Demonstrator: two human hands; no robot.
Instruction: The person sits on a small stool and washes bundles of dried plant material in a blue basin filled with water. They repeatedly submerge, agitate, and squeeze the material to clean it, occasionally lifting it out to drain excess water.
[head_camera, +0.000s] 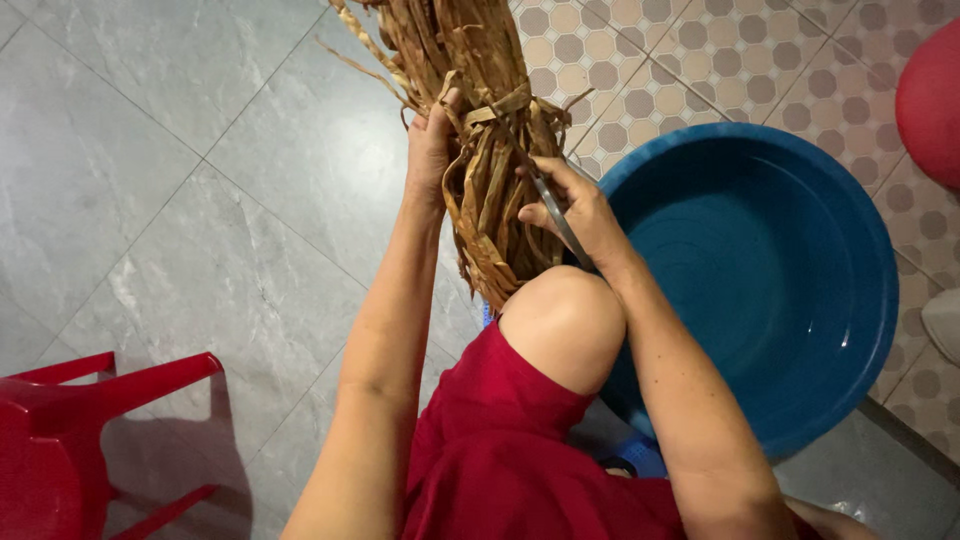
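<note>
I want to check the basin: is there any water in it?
No, the blue basin looks dry and holds nothing; its bare bottom shows.

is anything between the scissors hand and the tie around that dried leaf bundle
Nothing visible. The right hand holds the scissors right against the bundle, blade near the tie band; the left hand grips the other side.

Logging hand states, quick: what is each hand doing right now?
Left hand: closed, gripping the bundle of dried leaf strips near its tie.
Right hand: closed on a thin metal blade, held against the bundle.
</note>
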